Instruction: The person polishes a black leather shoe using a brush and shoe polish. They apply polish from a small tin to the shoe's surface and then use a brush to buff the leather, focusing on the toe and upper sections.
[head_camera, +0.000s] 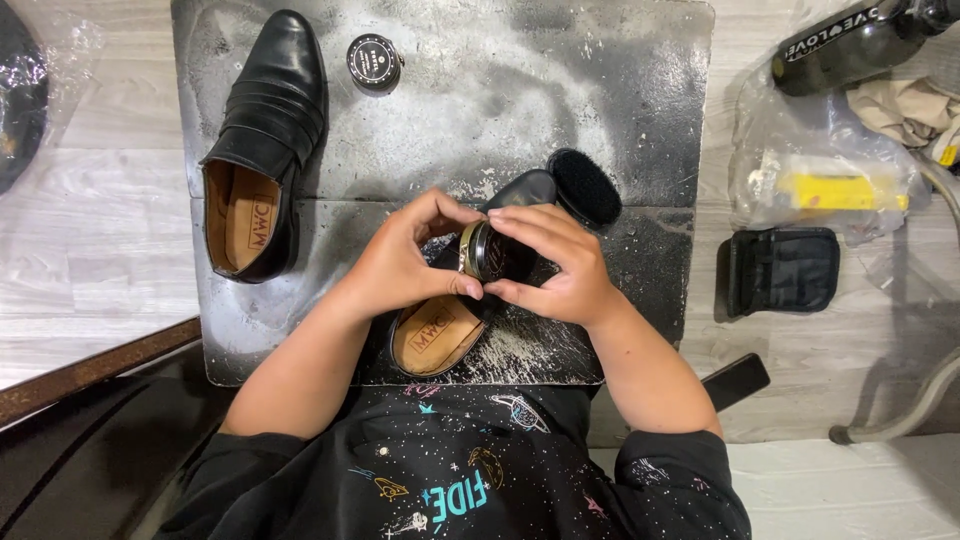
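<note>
- Black and round with a brass-coloured rim, the small polish tin (483, 250) sits between your two hands, raised above the mat and directly over the shoe nearest you.
- Your left hand (405, 260) is closed on the tin's left edge, thumb below and fingers curled over the top.
- Your right hand (555, 265) is closed on the tin's right side, fingers arched across its face and thumb tucked under.
- Below your hands lies a black leather shoe (445, 325), heel toward you, tan insole showing, toe pointing up and to the right; the hands hide its middle.
- Just beside that toe rests a black shoe brush (585, 185), bristles up.
- Its mate, a second black shoe (262, 140), lies well apart on the left of the mat, toe away from you, insole visible.
- Near that shoe's toe stands a second round tin (373, 63), lid on.
- All of these rest on a dark, scuffed work mat (600, 90) with pale dusty marks.
- To the right of the mat, on the pale wooden floor (90, 230), you have a black pouch (785, 270), a clear plastic bag (820, 180) with a yellow item inside, and a dark bottle (850, 45).
</note>
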